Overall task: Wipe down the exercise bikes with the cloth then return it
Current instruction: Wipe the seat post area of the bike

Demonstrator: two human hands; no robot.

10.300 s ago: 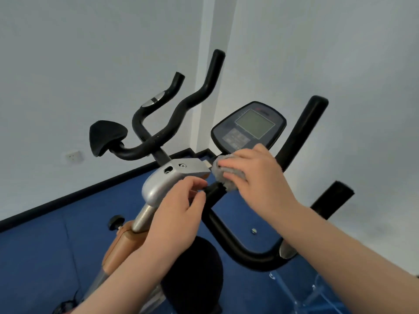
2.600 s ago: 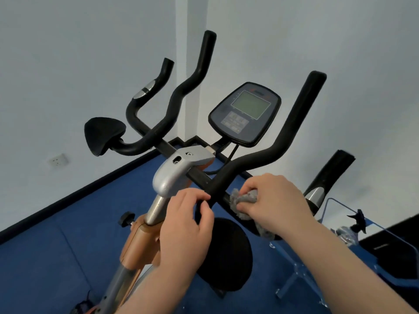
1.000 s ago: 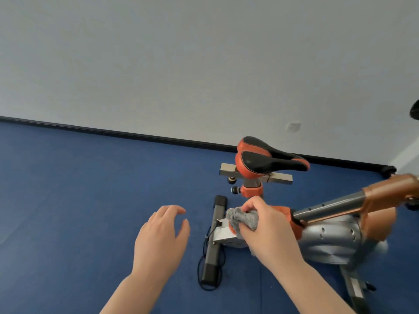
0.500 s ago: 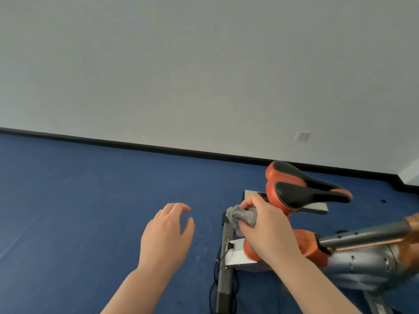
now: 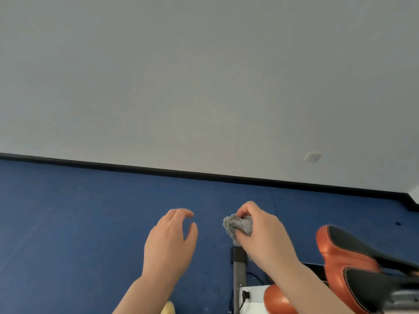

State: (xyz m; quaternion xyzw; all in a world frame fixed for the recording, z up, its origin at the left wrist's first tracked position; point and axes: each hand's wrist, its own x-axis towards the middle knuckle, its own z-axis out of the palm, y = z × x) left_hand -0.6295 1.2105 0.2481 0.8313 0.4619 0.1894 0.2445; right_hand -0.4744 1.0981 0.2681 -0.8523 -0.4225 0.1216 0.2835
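While half a second ago the saddle [image 5: 353, 266] sat just right of the right hand [image 5: 265, 239], it now lies lower, at about four o'clock from that hand and well apart from it, blurred at the frame's lower right edge. More wall [image 5: 204, 75] fills the view than before, and the baseboard [image 5: 158, 169] crosses lower down. The right hand grasps the grey cloth [image 5: 238, 226] as it did earlier, fingers curled round it, a bunched tuft sticking out at nine o'clock from the knuckles. Cloth and hand hang over the blue floor [image 5: 68, 223], above the end of the bike's grey rear foot bar [image 5: 238, 273], which earlier stood left of the hand and now sits at six o'clock beneath it. The left hand [image 5: 170, 243] holds nothing, fingers loosely spread and relaxed, at nine o'clock from the cloth and apart from it, much as before. A wall socket [image 5: 313, 157] shows at two o'clock from the hands. Something yellow [image 5: 169, 308] peeks in at the bottom edge by the left forearm; what it is I cannot tell.
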